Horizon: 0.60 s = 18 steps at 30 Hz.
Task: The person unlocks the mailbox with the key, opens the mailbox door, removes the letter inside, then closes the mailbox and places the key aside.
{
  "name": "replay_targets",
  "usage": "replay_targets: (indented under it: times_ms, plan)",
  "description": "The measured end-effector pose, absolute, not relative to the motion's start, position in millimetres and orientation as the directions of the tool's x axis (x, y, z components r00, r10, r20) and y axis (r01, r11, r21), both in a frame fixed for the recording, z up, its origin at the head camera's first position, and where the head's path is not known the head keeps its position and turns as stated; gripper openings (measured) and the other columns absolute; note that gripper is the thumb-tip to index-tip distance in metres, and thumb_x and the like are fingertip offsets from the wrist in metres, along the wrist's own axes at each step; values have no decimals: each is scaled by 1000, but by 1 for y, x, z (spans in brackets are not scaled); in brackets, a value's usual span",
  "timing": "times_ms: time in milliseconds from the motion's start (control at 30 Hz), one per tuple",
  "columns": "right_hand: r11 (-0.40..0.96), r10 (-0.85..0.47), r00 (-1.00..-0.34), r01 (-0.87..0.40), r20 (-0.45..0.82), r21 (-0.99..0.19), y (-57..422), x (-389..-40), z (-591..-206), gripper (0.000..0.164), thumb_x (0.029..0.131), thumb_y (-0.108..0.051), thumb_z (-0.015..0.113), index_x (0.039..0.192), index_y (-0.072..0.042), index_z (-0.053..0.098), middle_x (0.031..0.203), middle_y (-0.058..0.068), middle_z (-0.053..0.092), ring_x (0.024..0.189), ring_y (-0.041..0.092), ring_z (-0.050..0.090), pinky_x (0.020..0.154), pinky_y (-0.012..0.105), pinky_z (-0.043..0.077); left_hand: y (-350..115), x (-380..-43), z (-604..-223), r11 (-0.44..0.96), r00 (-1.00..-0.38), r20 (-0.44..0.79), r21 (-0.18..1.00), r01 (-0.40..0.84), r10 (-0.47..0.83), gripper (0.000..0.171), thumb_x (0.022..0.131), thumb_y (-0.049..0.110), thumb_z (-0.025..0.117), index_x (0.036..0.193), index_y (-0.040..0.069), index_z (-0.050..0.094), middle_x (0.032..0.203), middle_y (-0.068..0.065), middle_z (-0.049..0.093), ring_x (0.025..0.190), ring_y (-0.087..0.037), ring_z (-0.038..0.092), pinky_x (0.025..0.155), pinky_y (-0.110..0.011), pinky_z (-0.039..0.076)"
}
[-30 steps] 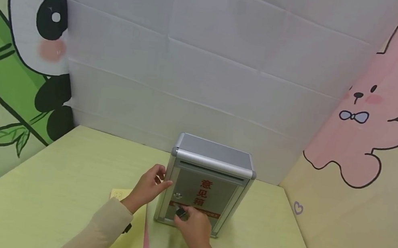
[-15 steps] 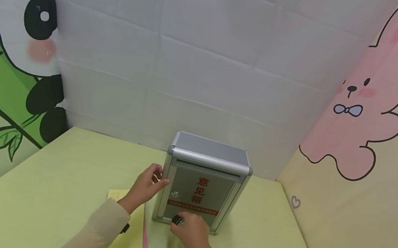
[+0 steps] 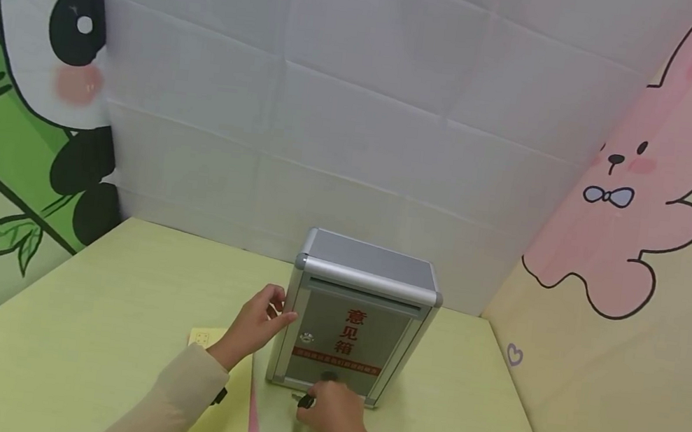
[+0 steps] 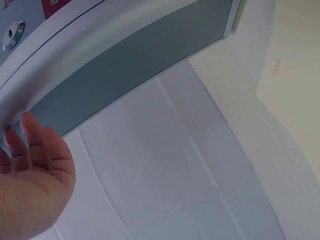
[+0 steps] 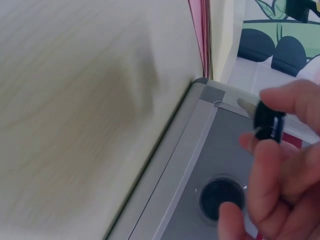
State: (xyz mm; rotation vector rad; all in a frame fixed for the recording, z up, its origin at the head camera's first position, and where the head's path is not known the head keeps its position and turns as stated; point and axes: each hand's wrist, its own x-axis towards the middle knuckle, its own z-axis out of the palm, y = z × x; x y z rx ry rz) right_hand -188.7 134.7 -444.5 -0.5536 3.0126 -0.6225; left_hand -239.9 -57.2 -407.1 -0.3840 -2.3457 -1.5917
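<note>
A silver-grey suggestion box [image 3: 371, 275] with red Chinese characters stands upright, a slot near its top and a round keyhole lock [image 3: 306, 338] on the left of its front. My left hand [image 3: 255, 323] rests at the box's left side, its loosely bent fingertips touching the silver frame in the left wrist view. In front of the box's bottom edge, my right hand [image 3: 334, 412] pinches a black-headed key [image 3: 305, 401] between thumb and fingers, its blade pointing left. The right wrist view shows the key [image 5: 268, 121] over the box front, near a dark round spot [image 5: 221, 198] on the panel.
Yellow sheets [image 3: 217, 421] lie on the table under my left forearm, with pink paper [image 3: 255, 428] showing at their right edge. A white wall sheet [image 3: 330, 123] hangs behind the box. Panda and pink rabbit [image 3: 652, 192] drawings cover the sides.
My right hand has lowered the key from just below the lock to the box's bottom edge. My left hand keeps its place at the box's side.
</note>
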Motion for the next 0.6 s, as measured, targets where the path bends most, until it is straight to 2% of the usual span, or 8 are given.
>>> replay_targets:
  times_ms: [67, 133, 300, 467, 600]
  plan:
    - [858, -359, -932, -348, 43, -377, 135, -188, -446, 32, 71, -18, 74, 54, -17, 46, 51, -13, 33, 48, 4, 26, 44, 22, 23, -57, -240, -407, 357, -925, 374, 857, 371, 62, 21, 89, 6, 69, 97, 2, 50, 86, -5, 51, 81, -18, 49, 73, -30, 44]
    - [860, -369, -929, -350, 22, -372, 136, -188, -447, 34, 70, -16, 73, 53, -18, 43, 51, -13, 32, 49, 4, 26, 43, 22, 23, -57, -240, -407, 356, -927, 371, 859, 368, 62, 21, 89, 5, 69, 97, 2, 50, 86, -5, 51, 81, -18, 49, 74, -31, 44]
    - [873, -370, -929, -344, -10, -345, 136, -187, -449, 24, 70, -17, 74, 55, -15, 55, 52, -12, 40, 50, 4, 28, 43, 22, 24, -56, -239, -406, 353, -933, 354, 867, 351, 56, 21, 89, 5, 68, 97, 2, 49, 86, -6, 51, 81, -19, 50, 74, -33, 44]
    - [888, -369, -929, -349, -10, -300, 136, -186, -453, 28, 69, -19, 76, 53, -15, 54, 53, -12, 40, 50, 3, 29, 42, 23, 25, -56, -239, -405, 355, -935, 352, 868, 347, 52, 21, 88, 4, 68, 97, 1, 49, 86, -7, 50, 80, -19, 50, 74, -34, 44]
    - [910, -352, -935, -333, -39, -246, 135, -186, -457, 25, 69, -23, 79, 56, -16, 59, 56, -12, 47, 51, 3, 35, 43, 26, 30, -56, -239, -406, 356, -935, 352, 867, 347, 54, 21, 89, 4, 68, 98, 1, 49, 86, -7, 50, 80, -19, 49, 74, -34, 44]
